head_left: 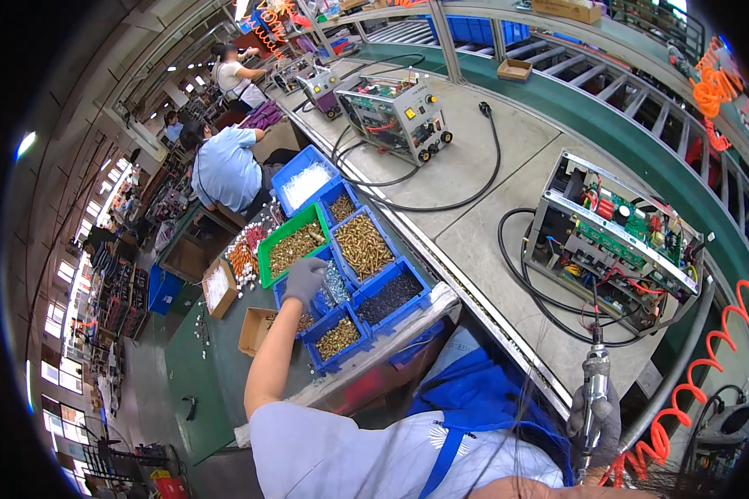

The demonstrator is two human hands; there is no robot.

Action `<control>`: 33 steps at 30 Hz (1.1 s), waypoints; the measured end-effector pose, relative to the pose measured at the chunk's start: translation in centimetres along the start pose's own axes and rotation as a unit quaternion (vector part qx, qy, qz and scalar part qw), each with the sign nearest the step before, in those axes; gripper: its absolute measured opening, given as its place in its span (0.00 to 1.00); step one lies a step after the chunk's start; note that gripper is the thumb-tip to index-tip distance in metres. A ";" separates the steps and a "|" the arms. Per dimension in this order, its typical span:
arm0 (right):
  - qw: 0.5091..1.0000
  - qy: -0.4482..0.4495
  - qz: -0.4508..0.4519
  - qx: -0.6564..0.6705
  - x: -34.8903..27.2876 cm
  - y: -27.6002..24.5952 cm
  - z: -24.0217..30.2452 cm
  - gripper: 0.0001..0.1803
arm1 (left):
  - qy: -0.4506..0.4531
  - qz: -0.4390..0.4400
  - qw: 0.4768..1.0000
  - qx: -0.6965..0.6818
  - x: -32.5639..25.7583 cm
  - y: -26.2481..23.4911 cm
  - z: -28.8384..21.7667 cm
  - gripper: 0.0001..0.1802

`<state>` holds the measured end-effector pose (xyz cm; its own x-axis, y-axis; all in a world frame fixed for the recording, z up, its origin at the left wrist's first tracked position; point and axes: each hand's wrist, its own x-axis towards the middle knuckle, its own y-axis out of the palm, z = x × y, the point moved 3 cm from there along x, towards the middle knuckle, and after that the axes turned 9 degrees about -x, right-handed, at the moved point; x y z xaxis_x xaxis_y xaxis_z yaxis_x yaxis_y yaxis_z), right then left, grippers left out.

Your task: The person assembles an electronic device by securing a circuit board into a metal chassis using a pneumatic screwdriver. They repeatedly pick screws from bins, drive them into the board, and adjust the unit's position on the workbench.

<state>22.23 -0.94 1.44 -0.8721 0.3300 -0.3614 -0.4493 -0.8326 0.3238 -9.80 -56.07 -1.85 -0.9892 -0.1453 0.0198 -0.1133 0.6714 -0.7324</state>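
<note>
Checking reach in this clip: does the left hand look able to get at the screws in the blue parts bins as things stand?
Probably yes: the gloved left hand already hovers over the blue parts bins, whose tops are open, with nothing between. The right hand holds a power screwdriver.

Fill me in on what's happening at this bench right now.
A person's gloved left hand reaches into a blue bin of silvery screws, one of several parts bins. The gloved right hand grips a pneumatic screwdriver upright. An open machine chassis, with circuit boards and wiring exposed, sits on the conveyor table ahead.
</note>
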 end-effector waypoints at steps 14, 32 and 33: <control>0.995 -0.083 -0.052 -0.012 -1.9 -0.2 2.7 0.41 | -0.121 0.262 0.671 -0.683 -0.3 6.8 -17.2 0.17; 0.997 -0.066 -0.033 -0.015 -2.3 -0.4 4.9 0.40 | 0.257 0.606 0.692 -0.297 -9.3 30.9 -52.5 0.14; 0.997 -0.066 -0.030 -0.017 -2.2 -0.4 4.8 0.40 | 0.286 0.593 0.708 -0.255 -9.4 31.2 -53.1 0.12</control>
<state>23.39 0.78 6.26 -0.8624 0.4338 -0.2609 -0.4971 -0.8230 0.2748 -8.95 4.88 11.24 -0.2760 0.9608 -0.0247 0.9543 0.2709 -0.1262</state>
